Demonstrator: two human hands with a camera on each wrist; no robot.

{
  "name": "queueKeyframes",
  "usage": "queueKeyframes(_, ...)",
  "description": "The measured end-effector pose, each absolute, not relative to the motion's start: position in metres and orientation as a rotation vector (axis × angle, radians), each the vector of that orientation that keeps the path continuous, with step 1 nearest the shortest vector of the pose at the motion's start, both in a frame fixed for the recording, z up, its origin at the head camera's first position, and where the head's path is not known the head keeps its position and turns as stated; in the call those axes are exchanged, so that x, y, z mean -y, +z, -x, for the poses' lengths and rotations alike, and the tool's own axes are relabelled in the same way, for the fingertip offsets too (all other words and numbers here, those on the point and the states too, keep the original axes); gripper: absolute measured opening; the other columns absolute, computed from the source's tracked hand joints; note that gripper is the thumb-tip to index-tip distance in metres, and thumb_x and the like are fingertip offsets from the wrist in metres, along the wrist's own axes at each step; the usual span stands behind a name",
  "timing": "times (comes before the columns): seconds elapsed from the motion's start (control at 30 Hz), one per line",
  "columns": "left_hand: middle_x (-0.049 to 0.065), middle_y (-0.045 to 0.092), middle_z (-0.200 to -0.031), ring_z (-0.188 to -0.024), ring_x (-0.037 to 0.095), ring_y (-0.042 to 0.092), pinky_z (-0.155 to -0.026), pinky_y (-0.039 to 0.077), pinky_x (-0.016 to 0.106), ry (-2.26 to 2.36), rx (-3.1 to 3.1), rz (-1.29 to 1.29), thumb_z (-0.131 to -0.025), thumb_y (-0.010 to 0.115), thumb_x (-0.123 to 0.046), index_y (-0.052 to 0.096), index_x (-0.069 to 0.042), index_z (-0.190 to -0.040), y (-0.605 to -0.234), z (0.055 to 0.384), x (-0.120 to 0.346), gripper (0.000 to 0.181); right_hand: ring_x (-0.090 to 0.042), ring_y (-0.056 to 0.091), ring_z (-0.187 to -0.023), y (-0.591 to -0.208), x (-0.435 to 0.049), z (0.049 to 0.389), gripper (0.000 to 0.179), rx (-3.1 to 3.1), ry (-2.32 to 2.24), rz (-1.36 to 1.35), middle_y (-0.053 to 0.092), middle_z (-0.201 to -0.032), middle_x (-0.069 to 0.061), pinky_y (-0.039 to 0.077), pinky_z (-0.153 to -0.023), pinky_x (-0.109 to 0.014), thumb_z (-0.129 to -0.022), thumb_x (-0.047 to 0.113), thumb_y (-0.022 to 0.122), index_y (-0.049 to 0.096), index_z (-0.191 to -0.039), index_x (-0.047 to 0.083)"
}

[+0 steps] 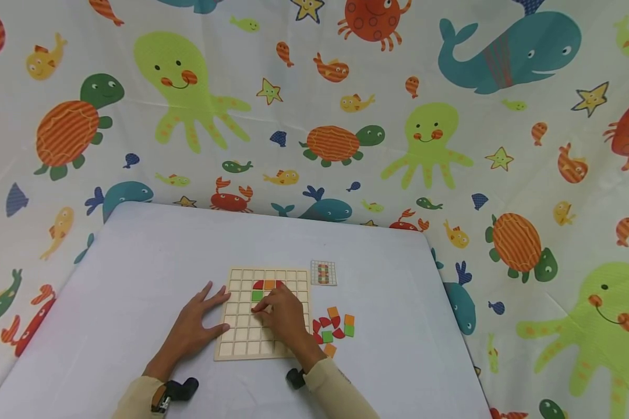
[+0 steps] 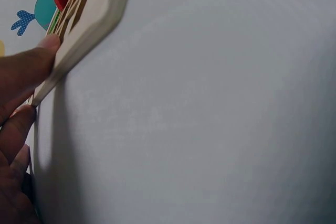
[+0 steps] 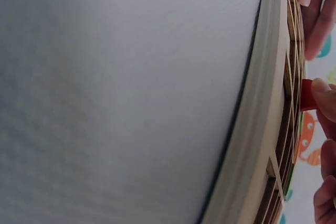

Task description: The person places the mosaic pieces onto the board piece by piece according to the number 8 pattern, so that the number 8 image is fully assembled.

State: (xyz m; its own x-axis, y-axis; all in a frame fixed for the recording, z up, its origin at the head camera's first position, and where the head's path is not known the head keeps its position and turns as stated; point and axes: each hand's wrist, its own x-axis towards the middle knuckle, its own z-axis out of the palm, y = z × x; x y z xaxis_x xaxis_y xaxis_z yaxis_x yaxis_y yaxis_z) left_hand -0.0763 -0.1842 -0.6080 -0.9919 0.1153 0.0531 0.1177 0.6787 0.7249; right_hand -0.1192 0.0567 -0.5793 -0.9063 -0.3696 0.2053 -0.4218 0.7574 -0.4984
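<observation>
We see a small red piece (image 3: pixel 307 95) pinched between the thumb and fingers of the right hand (image 1: pixel 285 317), over the grid of a wooden board (image 1: pixel 236 319); whether it touches the board we cannot tell. The left hand (image 1: pixel 195 320) has its fingers loosely extended and grasps nothing, its fingertips touching the board's left edge. Towards the board's far edge we find a red quarter-circle (image 1: pixel 258 285), an orange square (image 1: pixel 269 284) and another red piece (image 1: pixel 279 284) in a row, with a green square (image 1: pixel 257 295) just nearer than the first. Beside the board's far right corner lies a pattern card (image 1: pixel 323 273); along its right edge we see loose red, orange and green pieces (image 1: pixel 327 337). The board lies about midway between the left and right edges of the white surface (image 1: pixel 398 302). Beyond the surface's far edge hangs a sea-creature-print cloth (image 1: pixel 293 110).
</observation>
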Motion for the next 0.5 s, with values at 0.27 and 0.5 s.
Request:
queueKeyframes(0.27,0.021,0.044,-0.166,-0.154,0.058,0.031,-0.117,0.028,0.080,-1.252,2.871,0.208,-0.083,0.090,-0.025,0.061,-0.013,-0.150,-0.6075,0.0765,0.1838,0.074,0.005,0.049,-0.074,-0.5804,-0.0594,0.1194,0.007,2.915,0.959,-0.574,0.076,-0.083,0.017,0.041,-0.069,-0.013,-0.086,0.028,0.090,0.088,-0.092,0.029)
queueKeyframes(0.5,0.019,0.045,-0.166,-0.155,0.058,0.030,-0.117,0.028,0.080,-1.244,2.866,0.212,-0.083,0.090,-0.023,0.061,-0.012,-0.150,-0.6076,0.0769,0.1838,0.074,0.003,0.057,-0.078,-0.5822,-0.0578,0.1228,0.011,2.947,0.922,-0.532,0.075,-0.084,0.014,0.055,-0.079,-0.023,-0.081,0.031,0.094,0.088,-0.088,0.024)
